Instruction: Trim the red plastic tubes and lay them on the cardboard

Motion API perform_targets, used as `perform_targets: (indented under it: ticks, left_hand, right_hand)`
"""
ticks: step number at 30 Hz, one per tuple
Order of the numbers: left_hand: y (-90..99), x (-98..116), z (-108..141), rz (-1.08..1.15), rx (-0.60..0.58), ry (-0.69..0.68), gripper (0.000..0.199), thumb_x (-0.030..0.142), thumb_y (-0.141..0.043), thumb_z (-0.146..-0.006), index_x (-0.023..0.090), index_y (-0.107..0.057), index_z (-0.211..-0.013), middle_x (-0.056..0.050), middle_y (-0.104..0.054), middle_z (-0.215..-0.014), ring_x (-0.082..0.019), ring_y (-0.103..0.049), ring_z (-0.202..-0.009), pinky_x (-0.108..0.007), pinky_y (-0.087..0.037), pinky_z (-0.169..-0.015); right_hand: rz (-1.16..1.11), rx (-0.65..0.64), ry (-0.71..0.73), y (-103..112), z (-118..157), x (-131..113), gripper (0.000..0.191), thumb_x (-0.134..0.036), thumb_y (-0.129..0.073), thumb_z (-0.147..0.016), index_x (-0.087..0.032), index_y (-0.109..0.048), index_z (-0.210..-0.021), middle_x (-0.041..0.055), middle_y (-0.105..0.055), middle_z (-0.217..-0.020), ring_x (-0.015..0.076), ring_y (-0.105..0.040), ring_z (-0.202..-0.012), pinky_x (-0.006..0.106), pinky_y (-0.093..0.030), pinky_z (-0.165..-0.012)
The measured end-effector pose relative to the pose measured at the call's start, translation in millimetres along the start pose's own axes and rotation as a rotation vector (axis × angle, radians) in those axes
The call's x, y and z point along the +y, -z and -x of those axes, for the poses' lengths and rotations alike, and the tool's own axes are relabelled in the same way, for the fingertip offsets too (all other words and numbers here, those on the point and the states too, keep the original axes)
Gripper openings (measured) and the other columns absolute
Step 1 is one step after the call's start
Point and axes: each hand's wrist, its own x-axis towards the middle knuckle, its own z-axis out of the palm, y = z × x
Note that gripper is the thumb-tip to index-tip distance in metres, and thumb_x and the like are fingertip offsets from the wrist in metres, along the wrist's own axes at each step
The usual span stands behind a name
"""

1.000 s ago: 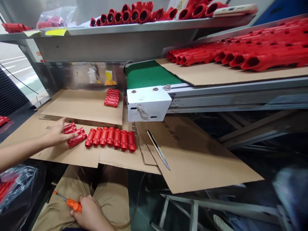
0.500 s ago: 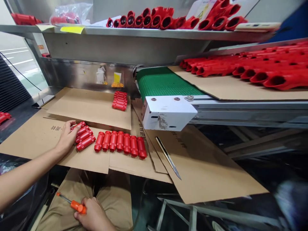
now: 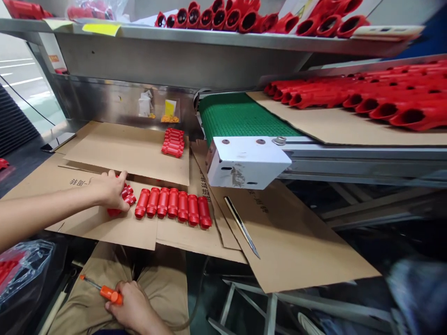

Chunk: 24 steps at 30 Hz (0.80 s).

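Observation:
My left hand [image 3: 112, 190] lies over a small group of red cylinders [image 3: 130, 199] on the cardboard [image 3: 87, 223], its fingers curled around them and hiding most of the group. Just right of it, several more red cylinders [image 3: 172, 203] stand side by side in a row. Low in the view, above my lap, my right hand [image 3: 128, 302] is closed on the orange handle of a screwdriver [image 3: 111, 295], whose shaft points to the upper left. Farther back, a stack of small red parts [image 3: 173, 142] rests on a raised cardboard sheet [image 3: 129, 153].
A green conveyor belt [image 3: 237, 116] with a white end cover [image 3: 249, 163] stands right of centre. Beside it, a pointed metal tool [image 3: 241, 226] lies on cardboard. Red tubes [image 3: 384, 97] fill the right side; more sit on the metal shelf [image 3: 209, 36].
My left hand has moved right and now covers the small group of cylinders. My right hand still holds the screwdriver. The whole view has shifted slightly.

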Motion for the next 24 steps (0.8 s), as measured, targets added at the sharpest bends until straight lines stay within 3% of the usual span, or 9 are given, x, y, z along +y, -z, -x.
perform_targets:
  ticks: [4,8,12,19,21,24]
  left_hand:
    - [1.1,6,3,-0.009,-0.077,0.027,0.117,0.059,-0.075,-0.052,0.019,-0.038,-0.156,-0.030,-0.044,-0.141,-0.052,-0.050,-0.124,-0.064,-0.049,-0.091]
    - [-0.7,4,4,0.027,-0.099,0.009,0.109,0.054,-0.076,-0.050,0.026,-0.049,-0.151,-0.025,-0.040,-0.143,-0.051,-0.047,-0.125,-0.056,-0.050,-0.091]
    - [-7.9,-9,7,0.077,-0.070,0.014,0.104,0.051,-0.078,-0.046,0.028,-0.056,-0.145,-0.020,-0.043,-0.134,-0.048,-0.048,-0.121,-0.049,-0.049,-0.093]
    - [-21.7,-17,3,0.277,0.060,0.029,0.102,0.052,-0.078,-0.041,0.023,-0.063,-0.138,-0.019,-0.044,-0.129,-0.051,-0.048,-0.122,-0.056,-0.047,-0.099]
    - [-22.9,-25,13,0.388,0.116,-0.008,0.098,0.051,-0.075,-0.043,0.022,-0.063,-0.136,-0.017,-0.045,-0.130,-0.046,-0.051,-0.122,-0.054,-0.047,-0.103]
    - [-35.3,-55,48,0.635,0.158,-0.083,0.092,0.052,-0.067,-0.056,0.023,-0.052,-0.142,-0.013,-0.053,-0.133,-0.034,-0.060,-0.117,-0.046,-0.052,-0.103]
  right_hand:
    - [0.014,-0.017,0.022,0,-2,2,0.037,-0.047,-0.074,-0.082,-0.020,-0.080,-0.107,0.0195,-0.077,-0.108,0.0386,-0.072,-0.110,0.042,-0.057,-0.091]
    - [0.022,-0.031,0.049,-2,-3,5,0.038,-0.048,-0.072,-0.083,-0.020,-0.079,-0.109,0.0183,-0.077,-0.110,0.0364,-0.072,-0.111,0.039,-0.056,-0.090]
    - [0.008,-0.030,0.043,-3,0,6,0.038,-0.048,-0.071,-0.083,-0.020,-0.079,-0.108,0.0186,-0.077,-0.110,0.0357,-0.072,-0.110,0.038,-0.055,-0.088]
    - [0.015,-0.032,0.068,4,2,-1,0.037,-0.047,-0.071,-0.083,-0.018,-0.078,-0.105,0.0188,-0.076,-0.109,0.0363,-0.072,-0.109,0.037,-0.054,-0.085]
    - [0.010,-0.033,0.102,13,6,-2,0.036,-0.047,-0.070,-0.085,-0.018,-0.076,-0.104,0.0163,-0.077,-0.105,0.0342,-0.072,-0.106,0.035,-0.053,-0.083]
    - [-0.013,0.008,0.160,32,25,0,0.034,-0.048,-0.064,-0.091,-0.021,-0.071,-0.109,0.0105,-0.075,-0.109,0.0283,-0.070,-0.107,0.032,-0.050,-0.090]
